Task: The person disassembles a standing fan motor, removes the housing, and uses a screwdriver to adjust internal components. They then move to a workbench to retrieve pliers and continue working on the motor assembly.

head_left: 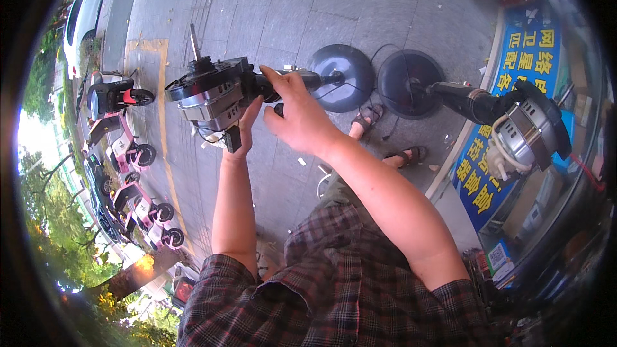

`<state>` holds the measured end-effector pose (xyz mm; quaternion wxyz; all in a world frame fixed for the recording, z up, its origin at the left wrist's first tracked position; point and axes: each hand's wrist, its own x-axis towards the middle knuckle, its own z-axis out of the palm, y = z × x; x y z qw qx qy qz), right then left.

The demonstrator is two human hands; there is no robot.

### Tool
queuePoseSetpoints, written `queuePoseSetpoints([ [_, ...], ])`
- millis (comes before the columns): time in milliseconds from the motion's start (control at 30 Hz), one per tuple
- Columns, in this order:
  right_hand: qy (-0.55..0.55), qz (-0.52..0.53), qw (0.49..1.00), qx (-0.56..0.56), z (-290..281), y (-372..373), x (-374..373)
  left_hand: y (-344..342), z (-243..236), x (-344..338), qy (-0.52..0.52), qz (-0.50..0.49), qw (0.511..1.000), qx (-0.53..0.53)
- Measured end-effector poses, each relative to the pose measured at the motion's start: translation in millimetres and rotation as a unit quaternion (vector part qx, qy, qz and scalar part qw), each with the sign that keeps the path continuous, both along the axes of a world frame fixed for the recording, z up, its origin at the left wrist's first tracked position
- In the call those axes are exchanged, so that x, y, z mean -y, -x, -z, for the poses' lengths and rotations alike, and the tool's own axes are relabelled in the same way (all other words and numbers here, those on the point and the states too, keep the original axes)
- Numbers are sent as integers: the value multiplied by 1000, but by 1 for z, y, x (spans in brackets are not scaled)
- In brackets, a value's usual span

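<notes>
A pedestal fan without blades or guard stands in front of me, its bare silver-and-black motor [212,99] tilted to the left with a thin metal shaft sticking up. My left hand [241,130] is closed against the motor's rear side, with most fingers hidden behind it. My right hand [301,115] wraps the black neck just behind the motor, index finger stretched along it. A small black knob [279,110] shows by the right thumb. From the neck a dark pole [315,81] runs to a round, glossy base [353,93].
A second bladeless fan motor [528,130] stands at the right on its own round base [411,67], with a thin cable beside it. Farther right is a blue shop sign [479,173] by a glass counter. Parked pink scooters [138,199] line the left. My sandalled feet [408,156] are near the bases.
</notes>
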<state>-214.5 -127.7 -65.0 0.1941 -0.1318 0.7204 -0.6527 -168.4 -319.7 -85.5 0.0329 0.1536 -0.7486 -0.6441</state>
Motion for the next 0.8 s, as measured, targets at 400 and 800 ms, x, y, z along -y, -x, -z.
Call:
queuePoseSetpoints([
  [400,-62,-25,997,-29,-8,5,10,-5,22,8,-56,-38,997,28],
  [800,16,-27,999,-4,0,12,-24,4,12,-9,36,2,997,-70],
])
